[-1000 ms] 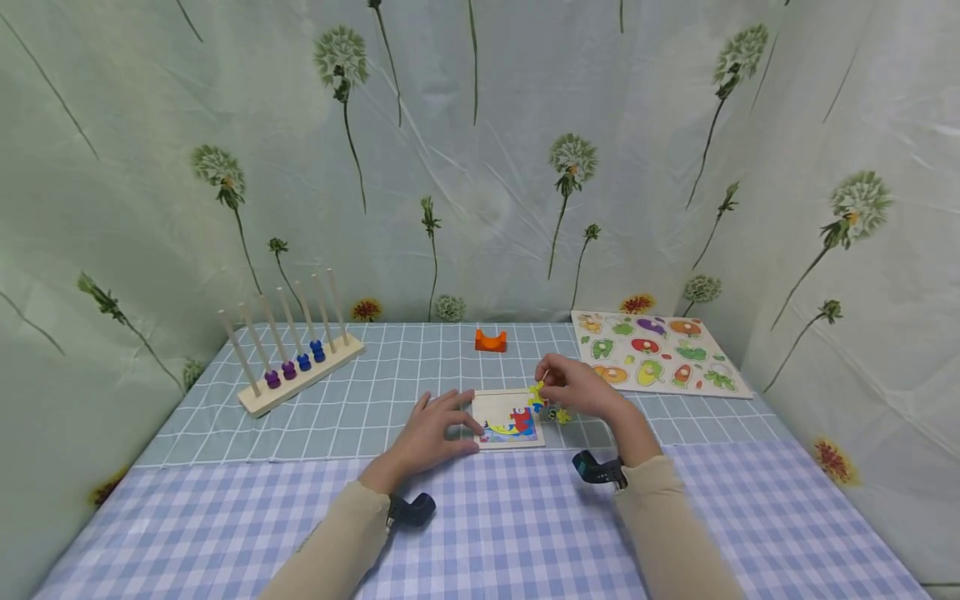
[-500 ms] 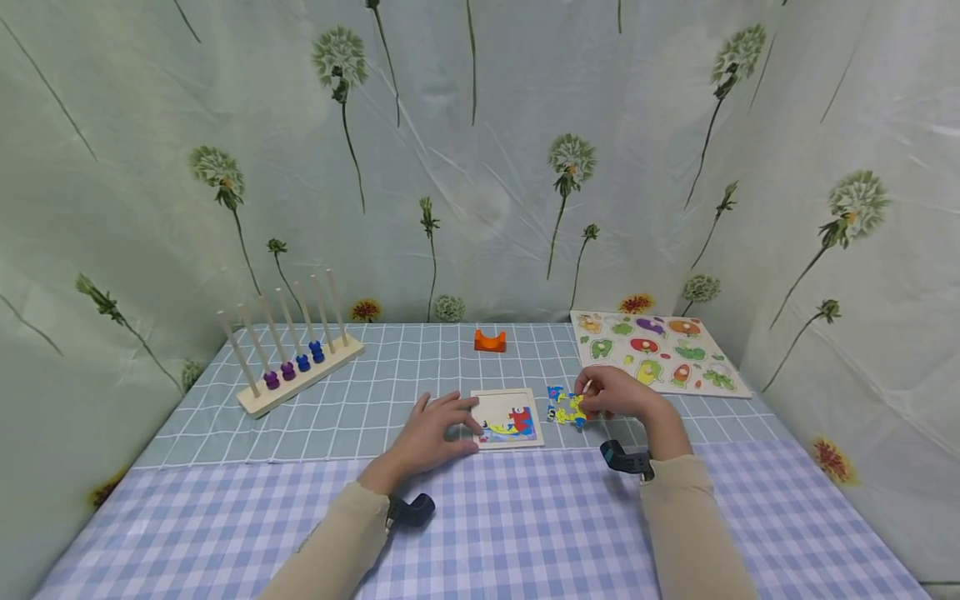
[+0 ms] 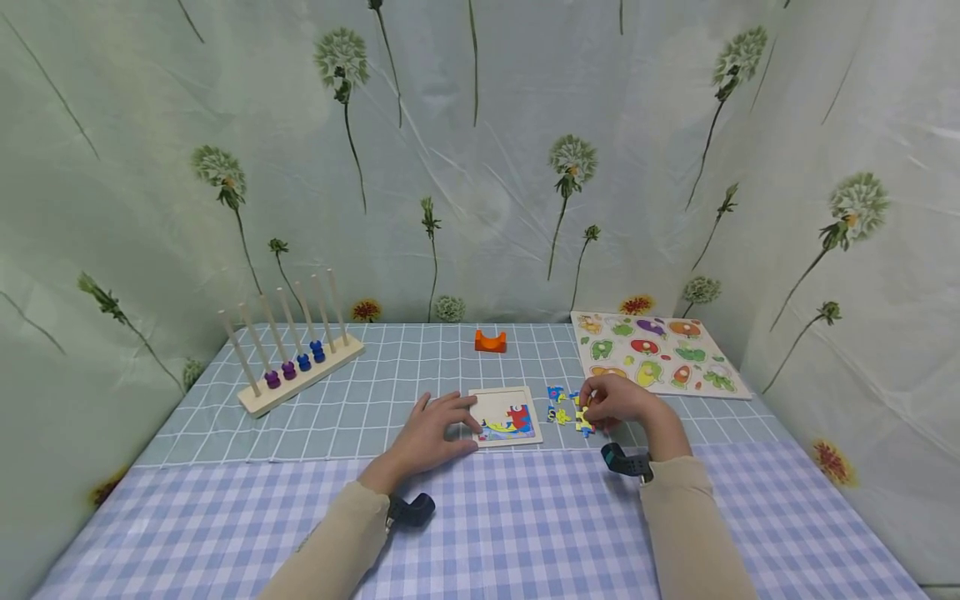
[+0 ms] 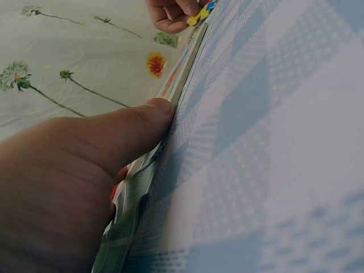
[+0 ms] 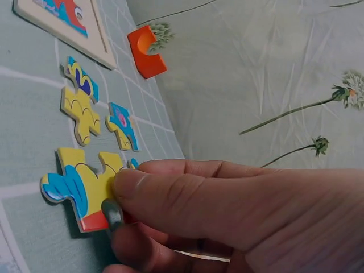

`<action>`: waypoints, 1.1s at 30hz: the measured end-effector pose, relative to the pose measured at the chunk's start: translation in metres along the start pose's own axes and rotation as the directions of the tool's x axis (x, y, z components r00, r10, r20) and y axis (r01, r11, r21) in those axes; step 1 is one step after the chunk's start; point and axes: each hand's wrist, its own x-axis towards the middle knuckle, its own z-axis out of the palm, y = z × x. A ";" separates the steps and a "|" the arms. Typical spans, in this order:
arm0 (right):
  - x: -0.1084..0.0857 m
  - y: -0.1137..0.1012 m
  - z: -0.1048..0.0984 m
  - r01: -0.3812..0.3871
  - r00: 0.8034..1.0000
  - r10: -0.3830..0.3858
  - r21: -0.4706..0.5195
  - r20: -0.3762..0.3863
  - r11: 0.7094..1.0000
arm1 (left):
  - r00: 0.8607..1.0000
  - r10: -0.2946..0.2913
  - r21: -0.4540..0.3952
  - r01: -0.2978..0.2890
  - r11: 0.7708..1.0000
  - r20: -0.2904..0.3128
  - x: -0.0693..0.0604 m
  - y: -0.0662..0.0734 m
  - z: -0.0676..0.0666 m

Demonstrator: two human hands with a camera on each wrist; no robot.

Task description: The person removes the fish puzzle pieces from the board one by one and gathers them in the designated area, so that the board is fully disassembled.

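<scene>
Blue-and-white checked cloth (image 3: 495,533) covers the table's near half, and beige sleeves (image 3: 693,525) reach across it from the near edge. Past it, on a smooth grey-green gridded cloth (image 3: 420,358), the left hand (image 3: 435,429) lies with fingers spread, loosely steadying the left side of a shallow wooden frame (image 3: 489,405) near the middle of the table. Glossy red, blue and yellow pieces (image 3: 517,421) are fitted along the frame's near side; its far left part shows bare pale wood. To the frame's right, the right hand (image 3: 618,402) pinches a knobbed jigsaw piece (image 5: 91,185), yellow with blue and red, between thumb and fingertip, tilted at the cloth. The step in hand seems to be choosing and picking up this flat piece; the next move likely calls for a light edge grip and a turn to match tabs with notches. Just beyond lie a lobed yellow piece (image 5: 82,114) and a blue-and-yellow piece (image 5: 121,125). Farther off, a scooped orange block (image 3: 491,343) sits by the far edge, a wooden peg stand (image 3: 300,386) with rounded beads toward the far left corner, and a printed vegetable board (image 3: 705,354) at the far right corner, before a creased dandelion curtain (image 3: 480,167).
</scene>
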 end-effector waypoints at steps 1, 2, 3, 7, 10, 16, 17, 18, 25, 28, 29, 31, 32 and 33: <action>0.000 0.000 0.001 -0.009 1.000 0.009 -0.008 -0.006 1.000 | 1.000 -0.001 0.000 0.001 1.000 0.000 0.000 0.000 0.000; 0.000 0.000 0.001 -0.023 1.000 0.022 -0.019 -0.016 1.000 | 1.000 -0.001 -0.001 0.001 1.000 0.000 0.000 0.000 0.000; 0.001 0.000 0.002 -0.035 0.999 0.034 -0.032 -0.025 0.999 | 1.000 -0.001 -0.003 0.001 1.000 0.000 0.000 0.000 0.000; 0.000 -0.001 0.002 -0.076 0.995 0.071 -0.067 -0.069 0.995 | 1.000 0.000 -0.001 0.000 1.000 0.002 0.000 0.000 0.000; 0.001 -0.002 0.002 -0.082 0.991 0.073 -0.075 -0.109 0.994 | 1.000 0.003 -0.002 -0.003 1.000 0.001 0.000 0.000 -0.001; 0.006 -0.011 0.004 -0.017 0.988 -0.004 -0.133 -0.154 0.991 | 1.000 0.021 -0.007 -0.021 1.000 -0.003 0.000 -0.001 -0.001; 0.008 -0.014 0.005 -0.003 0.987 -0.020 -0.144 -0.158 0.990 | 1.000 0.024 -0.006 -0.024 1.000 -0.003 0.000 -0.001 -0.001; 0.009 -0.017 0.007 -0.002 0.986 -0.022 -0.144 -0.166 0.990 | 1.000 0.026 -0.006 -0.026 1.000 -0.003 0.000 -0.001 -0.001; 0.017 -0.037 0.023 0.122 0.974 -0.150 -0.168 -0.169 0.978 | 1.000 0.027 -0.015 -0.027 1.000 -0.004 -0.001 -0.001 -0.002; 0.022 -0.043 0.032 0.180 0.966 -0.206 -0.169 -0.153 0.969 | 1.000 0.022 -0.015 -0.022 1.000 0.001 0.000 -0.002 -0.002; 0.023 -0.044 0.035 0.195 0.964 -0.220 -0.171 -0.145 0.966 | 1.000 0.021 -0.014 -0.021 1.000 0.002 0.000 -0.002 -0.002; 0.026 -0.048 0.040 0.198 0.966 -0.222 -0.168 -0.136 0.966 | 1.000 0.019 -0.014 -0.018 1.000 0.006 0.001 -0.002 -0.001; 0.027 -0.050 0.043 0.197 0.967 -0.220 -0.171 -0.129 0.965 | 1.000 0.019 -0.012 -0.019 1.000 0.007 0.001 -0.003 -0.001; 0.028 -0.051 0.046 0.190 0.970 -0.211 -0.165 -0.124 0.968 | 1.000 0.016 -0.012 -0.016 1.000 0.009 0.001 -0.003 -0.001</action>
